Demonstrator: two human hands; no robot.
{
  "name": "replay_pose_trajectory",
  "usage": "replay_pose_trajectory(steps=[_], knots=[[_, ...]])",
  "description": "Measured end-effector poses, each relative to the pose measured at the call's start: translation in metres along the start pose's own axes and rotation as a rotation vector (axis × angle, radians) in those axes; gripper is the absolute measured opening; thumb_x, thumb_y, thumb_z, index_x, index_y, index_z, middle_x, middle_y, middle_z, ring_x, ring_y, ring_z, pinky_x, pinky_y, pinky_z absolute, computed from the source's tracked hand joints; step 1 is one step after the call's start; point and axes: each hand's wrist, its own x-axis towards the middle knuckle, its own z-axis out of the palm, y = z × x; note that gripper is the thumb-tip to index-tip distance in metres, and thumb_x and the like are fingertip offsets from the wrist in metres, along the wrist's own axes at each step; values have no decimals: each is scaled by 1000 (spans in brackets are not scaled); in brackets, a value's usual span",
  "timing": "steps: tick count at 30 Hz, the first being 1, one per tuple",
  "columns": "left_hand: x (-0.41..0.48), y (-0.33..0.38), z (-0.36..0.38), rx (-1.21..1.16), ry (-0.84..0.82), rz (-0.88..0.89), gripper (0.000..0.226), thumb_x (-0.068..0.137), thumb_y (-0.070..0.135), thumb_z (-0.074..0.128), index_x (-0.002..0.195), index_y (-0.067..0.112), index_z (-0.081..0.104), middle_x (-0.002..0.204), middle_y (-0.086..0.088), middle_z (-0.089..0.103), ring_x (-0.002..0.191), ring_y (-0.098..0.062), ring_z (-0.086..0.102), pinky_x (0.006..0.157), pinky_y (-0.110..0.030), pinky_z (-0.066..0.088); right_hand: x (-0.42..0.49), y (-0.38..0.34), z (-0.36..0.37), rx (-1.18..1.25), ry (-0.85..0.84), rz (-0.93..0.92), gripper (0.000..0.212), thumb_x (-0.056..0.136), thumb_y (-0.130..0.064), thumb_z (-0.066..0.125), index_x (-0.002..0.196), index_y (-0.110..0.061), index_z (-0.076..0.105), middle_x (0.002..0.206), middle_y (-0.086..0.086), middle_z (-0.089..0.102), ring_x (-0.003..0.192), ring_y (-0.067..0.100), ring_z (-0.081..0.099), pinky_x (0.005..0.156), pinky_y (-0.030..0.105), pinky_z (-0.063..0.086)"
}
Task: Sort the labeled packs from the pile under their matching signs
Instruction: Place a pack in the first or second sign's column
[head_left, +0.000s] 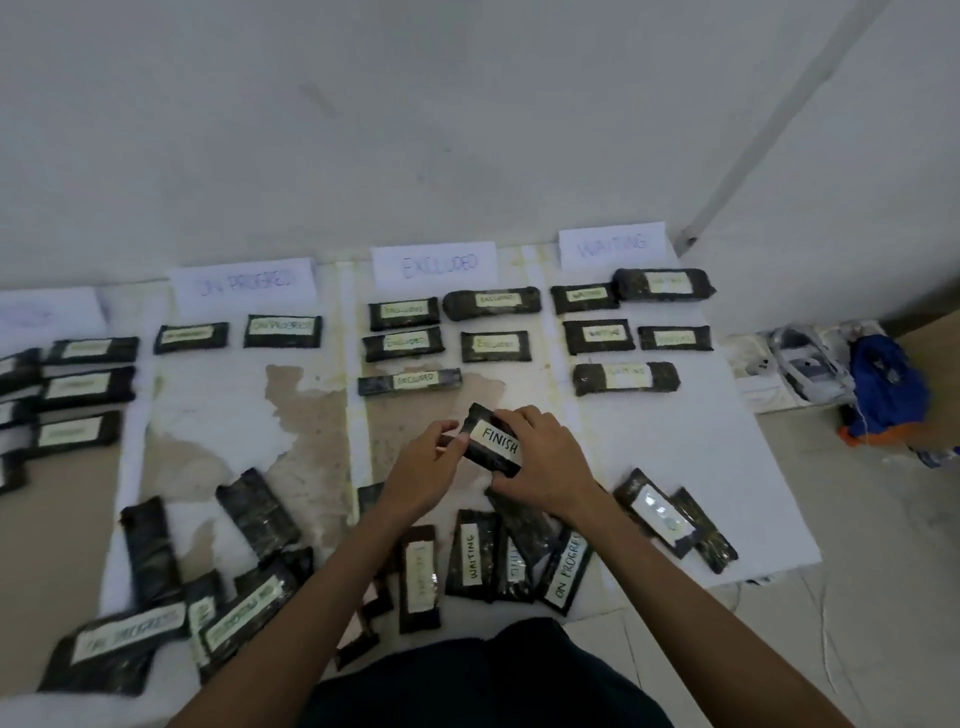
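Both hands hold a black pack labeled FINISH (493, 440) above the middle of the white sheet. My left hand (423, 470) pinches its left end and my right hand (540, 460) grips its right side. Near me lies the pile of unsorted packs (470, 558), some labeled WAITING or ON PROGRESS. Along the wall stand paper signs: ON PROGRESS (244, 283), EXCLUDED (436, 264) and WAITING (613, 246), with a blurred sign (47, 312) at far left. Sorted packs lie in rows under each sign.
More loose packs (156, 623) lie at the lower left and two packs (675, 519) at the right of the pile. A blue and orange bag (885, 395) and white shoes (805, 364) sit on the floor at right. The wall rises right behind the signs.
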Motion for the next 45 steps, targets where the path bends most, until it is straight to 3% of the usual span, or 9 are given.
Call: replay_pose_trajectory(steps=[5, 12, 16, 28, 37, 45], knots=[[-20, -53, -69, 147, 135, 36, 40, 94, 40, 43, 131, 22, 45, 125, -1, 57, 115, -19, 51, 96, -40, 44, 26, -61, 22, -29, -60, -133, 71, 67, -45, 65, 131, -24, 43, 120, 1, 52, 100, 22, 50, 82, 36, 47], [-54, -125, -164, 166, 292, -42, 40, 94, 35, 46, 130, 19, 46, 124, -3, 57, 111, -21, 54, 93, -41, 47, 65, -167, 59, -51, -148, -307, 68, 70, -43, 64, 133, -23, 45, 121, 3, 51, 102, 24, 49, 84, 38, 46], [-73, -167, -212, 203, 380, -86, 40, 95, 31, 46, 132, 15, 45, 132, -6, 52, 122, -22, 45, 99, -35, 38, 84, -228, 86, -39, -184, -384, 67, 71, -44, 63, 132, -21, 46, 121, 3, 52, 104, 24, 50, 84, 40, 48], [-94, -289, -328, 273, 514, -296, 46, 91, 23, 53, 133, 7, 44, 140, -18, 41, 128, -34, 37, 104, -45, 33, 149, -387, 194, -118, -317, -558, 62, 74, -32, 67, 130, -13, 48, 122, 11, 53, 103, 31, 53, 82, 42, 48], [-66, -334, -378, 430, 505, -327, 61, 86, 17, 58, 139, 4, 32, 149, -25, 21, 131, -42, 29, 105, -50, 30, 189, -432, 256, -228, -293, -575, 55, 80, -21, 64, 131, -11, 47, 132, 13, 47, 117, 33, 47, 96, 43, 40], [-64, -352, -381, 502, 522, -252, 66, 82, 14, 59, 140, 5, 30, 151, -25, 15, 124, -44, 38, 97, -51, 38, 188, -429, 267, -159, -202, -575, 55, 73, -15, 67, 126, -9, 54, 127, 15, 53, 116, 35, 49, 93, 43, 40]])
